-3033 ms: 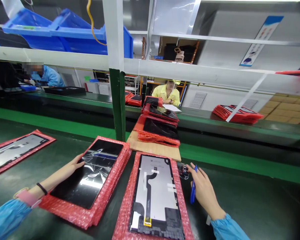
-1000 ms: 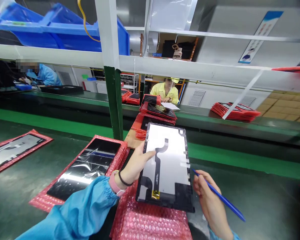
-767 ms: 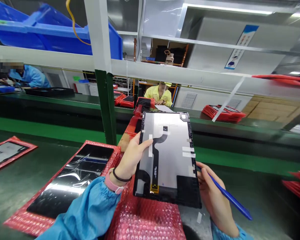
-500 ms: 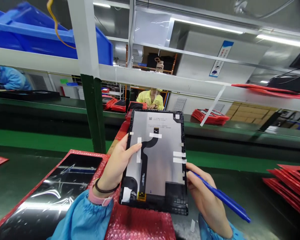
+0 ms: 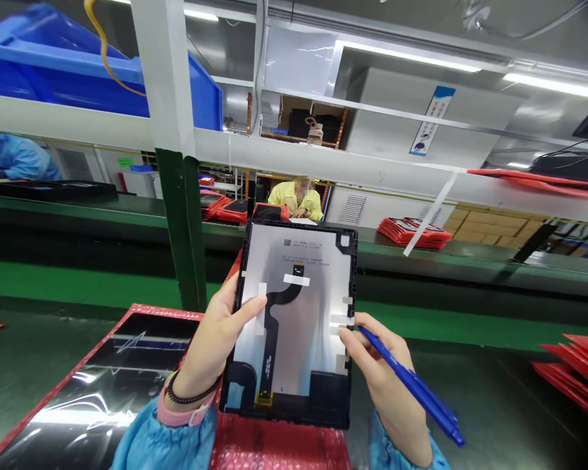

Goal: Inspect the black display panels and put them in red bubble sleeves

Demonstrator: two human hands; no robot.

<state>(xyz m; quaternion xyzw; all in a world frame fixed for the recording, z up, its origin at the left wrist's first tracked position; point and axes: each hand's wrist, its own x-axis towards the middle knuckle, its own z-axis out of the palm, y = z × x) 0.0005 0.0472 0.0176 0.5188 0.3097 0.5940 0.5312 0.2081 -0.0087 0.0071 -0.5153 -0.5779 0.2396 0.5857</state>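
A tablet screen panel (image 5: 298,339) is held up in front of me, its silver back with a black ribbon cable and white tape strips facing me. My left hand (image 5: 220,333) grips its left edge, thumb on the back. At the right edge my right hand (image 5: 385,375) has its thumb over the panel's border, and a blue pen (image 5: 411,385) is tucked in the same hand. Below the panel lies red bubble wrap (image 5: 279,447). To the left, a glossy black screen (image 5: 112,385) lies on more red bubble wrap.
Red-wrapped panels (image 5: 578,372) are stacked at the right, and another stack (image 5: 414,233) sits on the far bench. A green post (image 5: 181,228) and white crossbar (image 5: 323,151) stand ahead. Blue bins (image 5: 78,72) hang upper left. Co-workers in yellow (image 5: 294,196) and blue (image 5: 22,156) sit beyond.
My left hand moved from the black screen and lifted the panel off the bubble wrap. My right hand, holding the pen, has come onto the panel's right edge. The view has turned right.
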